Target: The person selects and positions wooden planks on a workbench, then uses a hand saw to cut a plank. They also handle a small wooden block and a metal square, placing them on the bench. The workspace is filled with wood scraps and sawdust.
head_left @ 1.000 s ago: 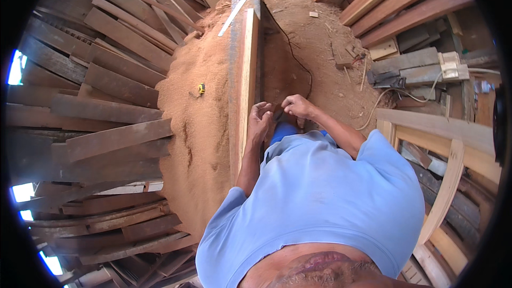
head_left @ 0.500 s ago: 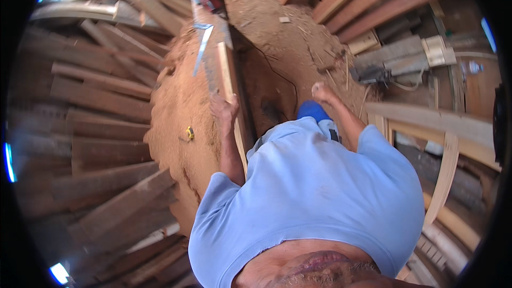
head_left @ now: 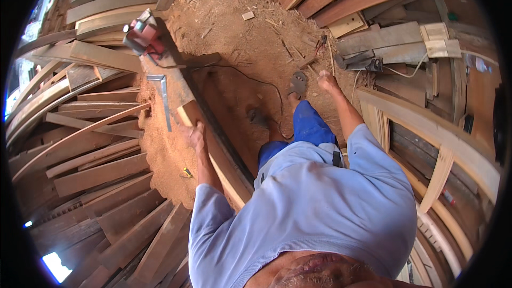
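No word, number or sign can be read from here. Any scale on the square (head_left: 166,101), along the tabletop's (head_left: 176,82) left edge, is too faint to make out. The red tool (head_left: 148,37) at the tabletop's far end is too blurred for lettering, and the yellow tape (head_left: 186,172), on the sawdust (head_left: 169,173) off the left edge, is too small for me to read.

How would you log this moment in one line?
left hand: on pale board | right hand: away from it | metal square, red power tool: beyond left hand
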The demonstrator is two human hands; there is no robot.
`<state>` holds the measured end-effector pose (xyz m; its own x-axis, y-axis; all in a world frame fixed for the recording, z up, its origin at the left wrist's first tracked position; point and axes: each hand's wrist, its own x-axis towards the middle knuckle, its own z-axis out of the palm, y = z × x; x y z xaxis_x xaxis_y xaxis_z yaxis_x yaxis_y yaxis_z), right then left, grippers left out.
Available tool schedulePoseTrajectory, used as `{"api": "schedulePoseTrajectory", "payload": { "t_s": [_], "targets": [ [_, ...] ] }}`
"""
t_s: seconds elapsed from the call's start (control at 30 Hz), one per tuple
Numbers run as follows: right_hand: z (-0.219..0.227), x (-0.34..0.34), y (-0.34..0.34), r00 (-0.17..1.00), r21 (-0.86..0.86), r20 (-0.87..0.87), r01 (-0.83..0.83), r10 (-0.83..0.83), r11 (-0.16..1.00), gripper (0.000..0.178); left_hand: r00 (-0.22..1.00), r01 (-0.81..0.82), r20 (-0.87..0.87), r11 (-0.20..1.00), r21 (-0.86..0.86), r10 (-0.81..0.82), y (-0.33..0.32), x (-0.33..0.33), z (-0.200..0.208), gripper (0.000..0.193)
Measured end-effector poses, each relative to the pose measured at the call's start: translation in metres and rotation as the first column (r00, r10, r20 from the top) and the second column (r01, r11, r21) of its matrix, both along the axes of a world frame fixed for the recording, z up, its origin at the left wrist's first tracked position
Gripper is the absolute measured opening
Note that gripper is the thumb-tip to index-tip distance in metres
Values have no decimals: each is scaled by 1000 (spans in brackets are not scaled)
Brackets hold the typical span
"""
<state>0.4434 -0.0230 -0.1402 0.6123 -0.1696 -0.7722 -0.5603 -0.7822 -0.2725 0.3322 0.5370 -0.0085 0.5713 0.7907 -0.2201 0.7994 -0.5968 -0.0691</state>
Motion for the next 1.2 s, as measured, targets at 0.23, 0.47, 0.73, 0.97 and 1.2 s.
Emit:
{"api": "schedulePoseTrajectory", "payload": {
  "t_s": [0.23,0.47,0.73,0.97,1.2],
  "targets": [
    [-78,110,-32,997,23,-72,9,-7,1000,57,994,-109,-24,994,16,110,-27,30,26,78],
    [-220,163,-57,996,100,75,-47,40,994,65,999,-20,40,1000,-16,21,-9,9,10,78],
    [-349,193,-60,981,-79,9,-190,191,979,70,994,-17,109,989,-147,33,-19,25,12,72],
    [-398,187,-38,988,-214,-58,-154,145,965,47,999,9,40,997,-78,-6,-15,29,11,72],
    [-256,174,101,945,70,127,-311,301,948,36,995,-100,14,991,-90,102,-11,16,18,74]
  ]
}}
